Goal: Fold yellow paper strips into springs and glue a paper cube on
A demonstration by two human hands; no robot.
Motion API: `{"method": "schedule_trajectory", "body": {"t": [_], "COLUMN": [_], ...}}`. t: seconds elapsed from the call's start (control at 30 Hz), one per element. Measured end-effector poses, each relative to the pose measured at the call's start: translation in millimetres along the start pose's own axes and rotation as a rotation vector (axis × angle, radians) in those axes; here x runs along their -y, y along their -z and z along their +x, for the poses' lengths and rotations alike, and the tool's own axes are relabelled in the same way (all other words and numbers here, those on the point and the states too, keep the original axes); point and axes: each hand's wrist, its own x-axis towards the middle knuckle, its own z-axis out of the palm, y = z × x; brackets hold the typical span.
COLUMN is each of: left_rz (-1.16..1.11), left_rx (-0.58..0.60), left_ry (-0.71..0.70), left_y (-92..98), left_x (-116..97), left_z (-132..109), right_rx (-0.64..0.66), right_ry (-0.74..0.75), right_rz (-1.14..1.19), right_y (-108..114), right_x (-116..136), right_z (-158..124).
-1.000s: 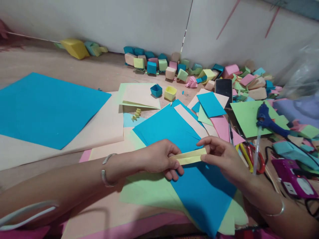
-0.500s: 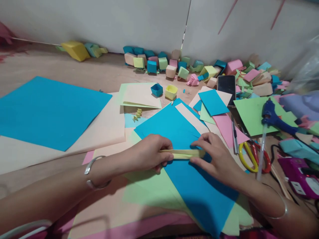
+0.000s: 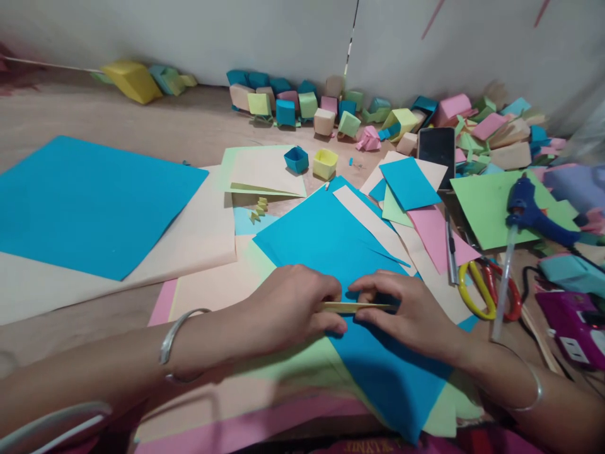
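A narrow folded strip of yellow paper lies edge-on between both hands, low over a blue sheet. My left hand pinches its left end with thumb and fingers closed. My right hand grips the right end, fingers curled over it and thumb underneath. Most of the strip is hidden by the fingers. Both wrists wear a silver bangle. Under the blue sheet lie light green and peach sheets.
A large blue sheet lies at the left. Yellow-and-red scissors, a pen, a blue glue gun and a purple power strip sit at the right. Several small paper boxes line the wall; a phone rests nearby.
Both hands have lowered the yellow strip toward the blue sheet and moved closer together. The strip, flat-faced a second ago, now shows only its thin edge.
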Motion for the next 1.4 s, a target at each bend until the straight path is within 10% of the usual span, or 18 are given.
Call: {"method": "schedule_trajectory", "body": {"t": [1.4], "left_rz": [-0.088], "left_rx": [-0.051], "left_ry": [-0.091], "left_y": [-13.5], "left_x": [-4.0], "left_z": [4.6], "right_rx": [-0.065], "right_ry": [0.128], "right_rz": [-0.118], "right_y": [-7.0], "right_x": [0.9], "right_z": [-1.6]}}
